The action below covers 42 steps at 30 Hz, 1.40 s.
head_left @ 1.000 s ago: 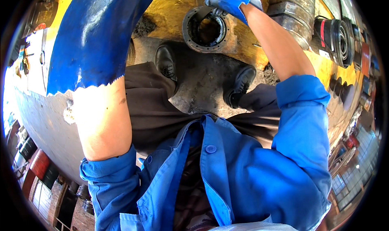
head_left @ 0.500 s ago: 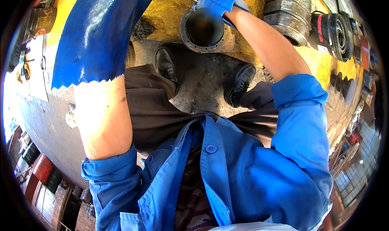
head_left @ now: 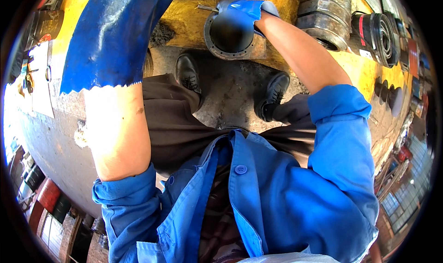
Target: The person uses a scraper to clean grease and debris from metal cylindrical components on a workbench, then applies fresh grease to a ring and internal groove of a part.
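My right hand (head_left: 244, 8), in a short blue glove, is closed round a thin metal rod (head_left: 206, 7); the rod's bare end sticks out to the left. Just below that hand is a round metal flange (head_left: 229, 55) with small holes round its rim, and its dark middle is blurred. On the left, my left hand's long blue glove (head_left: 115, 37) covers the forearm and runs out past the upper edge. The fingers of this hand are beyond the picture, so what they touch is hidden.
Behind the flange lies a worn yellow surface (head_left: 194, 21). A ribbed metal cylinder (head_left: 325, 14) and a coiled black roll (head_left: 385, 39) are to the right. My black shoes (head_left: 188, 71) rest on the grimy floor. Scissors (head_left: 48, 73) lie at far left.
My right hand has shifted a little to the left together with the rod, whose bare end now sits lower. The left forearm has slid slightly upward in the picture.
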Each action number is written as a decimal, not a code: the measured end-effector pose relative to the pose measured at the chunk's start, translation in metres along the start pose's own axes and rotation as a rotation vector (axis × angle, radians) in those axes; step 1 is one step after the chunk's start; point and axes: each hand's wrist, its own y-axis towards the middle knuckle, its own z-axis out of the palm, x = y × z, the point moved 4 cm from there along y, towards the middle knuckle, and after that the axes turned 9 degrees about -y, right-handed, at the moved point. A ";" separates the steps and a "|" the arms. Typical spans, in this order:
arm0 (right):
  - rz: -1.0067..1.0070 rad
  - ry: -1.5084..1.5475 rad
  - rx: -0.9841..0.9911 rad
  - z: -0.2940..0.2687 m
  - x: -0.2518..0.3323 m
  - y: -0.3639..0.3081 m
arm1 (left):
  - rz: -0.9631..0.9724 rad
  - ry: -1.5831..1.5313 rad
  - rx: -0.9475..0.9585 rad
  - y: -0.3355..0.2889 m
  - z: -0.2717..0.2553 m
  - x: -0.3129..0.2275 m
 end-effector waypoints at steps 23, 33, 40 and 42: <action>0.376 0.205 0.123 -0.001 -0.063 -0.049 | -0.001 -0.175 -0.018 0.002 0.010 -0.008; 0.539 0.491 -0.146 -0.107 -0.079 -0.217 | -0.020 -0.532 -0.023 0.025 0.015 -0.004; 0.610 0.685 -0.588 -0.176 -0.082 -0.399 | -0.072 -0.307 0.022 0.054 0.007 0.028; 0.664 0.711 -0.703 -0.182 -0.089 -0.463 | -0.155 -0.376 -0.061 0.051 0.026 0.022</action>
